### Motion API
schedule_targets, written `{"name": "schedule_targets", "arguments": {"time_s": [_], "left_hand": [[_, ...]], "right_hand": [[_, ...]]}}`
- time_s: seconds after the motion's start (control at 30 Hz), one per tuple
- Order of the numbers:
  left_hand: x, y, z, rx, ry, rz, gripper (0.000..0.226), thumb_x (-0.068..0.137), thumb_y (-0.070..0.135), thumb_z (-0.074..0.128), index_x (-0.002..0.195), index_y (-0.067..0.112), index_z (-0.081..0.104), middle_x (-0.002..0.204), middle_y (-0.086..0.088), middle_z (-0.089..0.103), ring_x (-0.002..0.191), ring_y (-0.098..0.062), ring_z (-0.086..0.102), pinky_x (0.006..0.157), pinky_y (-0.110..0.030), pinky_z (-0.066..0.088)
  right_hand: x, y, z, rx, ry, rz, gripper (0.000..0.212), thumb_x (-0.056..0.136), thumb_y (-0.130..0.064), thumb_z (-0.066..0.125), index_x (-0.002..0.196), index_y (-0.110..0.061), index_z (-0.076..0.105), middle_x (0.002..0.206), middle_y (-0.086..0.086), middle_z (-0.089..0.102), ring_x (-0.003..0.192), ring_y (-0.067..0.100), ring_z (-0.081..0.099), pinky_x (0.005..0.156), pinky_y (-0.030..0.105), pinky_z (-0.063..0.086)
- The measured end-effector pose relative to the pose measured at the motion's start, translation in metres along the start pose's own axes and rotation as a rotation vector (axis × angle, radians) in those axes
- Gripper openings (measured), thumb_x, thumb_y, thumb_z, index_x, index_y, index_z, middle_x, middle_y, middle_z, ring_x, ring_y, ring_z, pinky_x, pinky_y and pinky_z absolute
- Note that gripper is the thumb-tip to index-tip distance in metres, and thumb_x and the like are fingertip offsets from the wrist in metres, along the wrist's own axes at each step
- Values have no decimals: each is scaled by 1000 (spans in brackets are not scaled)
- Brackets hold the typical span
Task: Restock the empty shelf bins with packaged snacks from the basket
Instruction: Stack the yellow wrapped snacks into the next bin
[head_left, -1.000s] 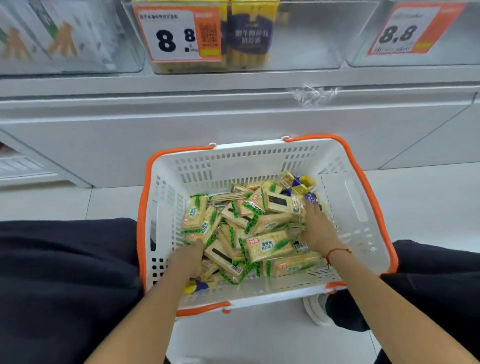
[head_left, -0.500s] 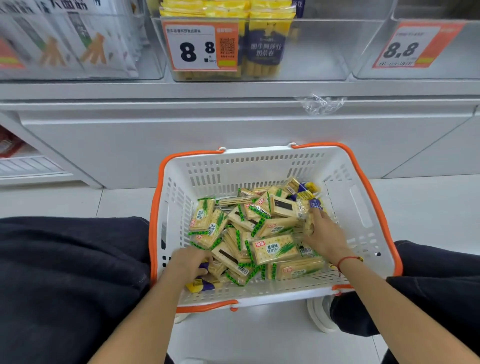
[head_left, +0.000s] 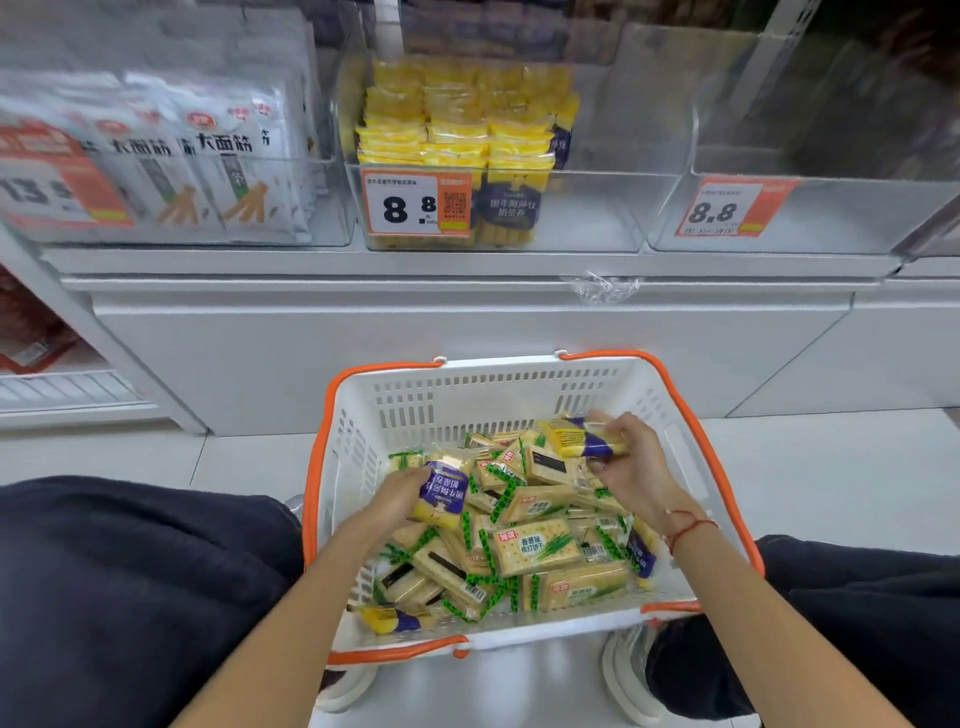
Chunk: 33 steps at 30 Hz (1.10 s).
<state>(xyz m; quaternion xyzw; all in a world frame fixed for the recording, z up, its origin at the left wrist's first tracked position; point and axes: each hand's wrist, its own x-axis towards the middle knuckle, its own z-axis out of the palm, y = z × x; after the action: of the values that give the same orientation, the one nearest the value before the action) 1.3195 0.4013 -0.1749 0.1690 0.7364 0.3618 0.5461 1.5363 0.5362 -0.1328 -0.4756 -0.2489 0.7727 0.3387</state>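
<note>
A white basket with orange rim (head_left: 519, 374) sits on the floor between my knees, filled with several green-striped cracker packs (head_left: 535, 548) and a few yellow-and-purple packs. My left hand (head_left: 397, 496) grips one yellow-and-purple pack (head_left: 441, 491) above the pile's left side. My right hand (head_left: 631, 465) holds another yellow-and-purple pack (head_left: 582, 439) near the basket's far right. On the shelf above, a clear bin (head_left: 571, 218) holds the same yellow-and-purple packs in its left half. The clear bin to its right (head_left: 831, 213), tagged 8.8, looks empty.
A bin of white snack bags (head_left: 208, 156) stands at the left. Orange price tags hang on the bin fronts. A white cabinet front (head_left: 415, 343) runs under the shelf. A crumpled scrap of clear plastic (head_left: 602, 286) lies on the ledge. My dark trouser legs flank the basket.
Both hands have lifted out of the pile, each holding a yellow-and-purple pack. The view has tilted up, showing more of the shelf bins.
</note>
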Motion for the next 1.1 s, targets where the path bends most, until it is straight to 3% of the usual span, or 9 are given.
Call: {"name": "schedule_targets", "arguments": {"time_s": [0.13, 0.4, 0.53, 0.67, 0.77, 0.83, 0.93, 1.0, 1.1], "left_hand": [[-11, 27, 9, -255, -228, -49, 29, 105, 23, 30, 109, 12, 57, 98, -6, 66, 83, -17, 60, 73, -28, 46], [-8, 42, 8, -251, -416, 92, 38, 90, -4, 53, 126, 8, 54, 119, -13, 66, 103, -22, 63, 92, -32, 49], [-7, 48, 3, -152, -277, 124, 42, 87, 3, 63, 127, 16, 57, 113, -5, 69, 92, -13, 64, 77, -23, 48], [0, 50, 0, -6, 50, 189, 39, 79, 7, 73, 115, 11, 61, 111, -5, 64, 91, -12, 56, 62, -17, 38], [-2, 54, 4, -102, 72, 194, 23, 82, 19, 72, 103, 12, 66, 92, 2, 65, 82, -7, 55, 68, -19, 38], [-3, 54, 6, -188, 50, 160, 32, 81, 30, 73, 104, 9, 67, 96, -1, 69, 83, -10, 58, 79, -27, 40], [-1, 49, 7, -451, -56, 119, 42, 84, 30, 69, 119, 9, 63, 109, -8, 69, 92, -20, 62, 91, -34, 46], [1, 47, 6, -591, -111, 122, 31, 91, 28, 60, 119, 14, 60, 107, -6, 68, 91, -19, 62, 85, -34, 50], [3, 49, 3, -621, -137, 154, 26, 95, 23, 52, 119, 16, 56, 105, -6, 68, 89, -19, 63, 79, -34, 49]], "right_hand": [[-6, 0, 17, -169, -212, 116, 21, 84, -2, 50, 105, -5, 52, 103, 17, 55, 80, 22, 59, 65, 26, 48], [-6, -7, 17, -276, -379, 135, 48, 83, -8, 62, 129, -18, 57, 95, 0, 62, 81, 11, 57, 67, 24, 54], [-4, -13, 24, -267, -239, 41, 46, 82, -2, 66, 124, -7, 47, 96, 4, 67, 89, 14, 65, 70, 26, 56], [-9, -17, 47, -558, 13, -178, 30, 88, -6, 61, 116, -10, 52, 94, 7, 66, 80, 15, 64, 67, 25, 55], [-15, -12, 64, -707, 21, -258, 23, 91, -12, 54, 113, -19, 58, 98, 9, 60, 75, 16, 62, 56, 20, 50], [-19, -8, 75, -723, -14, -207, 14, 90, -9, 52, 101, -15, 59, 91, 5, 61, 69, 12, 60, 53, 18, 48], [-21, -10, 83, -473, -83, -61, 14, 85, 1, 48, 95, -5, 57, 97, 7, 67, 61, 9, 56, 46, 17, 43], [-22, -17, 81, -142, -198, 88, 7, 86, -3, 54, 94, -3, 54, 105, 14, 65, 61, 12, 58, 46, 16, 48], [-22, -27, 73, 193, -370, 295, 44, 80, -18, 72, 115, 4, 57, 114, 21, 61, 85, 24, 69, 75, 26, 59]]}}
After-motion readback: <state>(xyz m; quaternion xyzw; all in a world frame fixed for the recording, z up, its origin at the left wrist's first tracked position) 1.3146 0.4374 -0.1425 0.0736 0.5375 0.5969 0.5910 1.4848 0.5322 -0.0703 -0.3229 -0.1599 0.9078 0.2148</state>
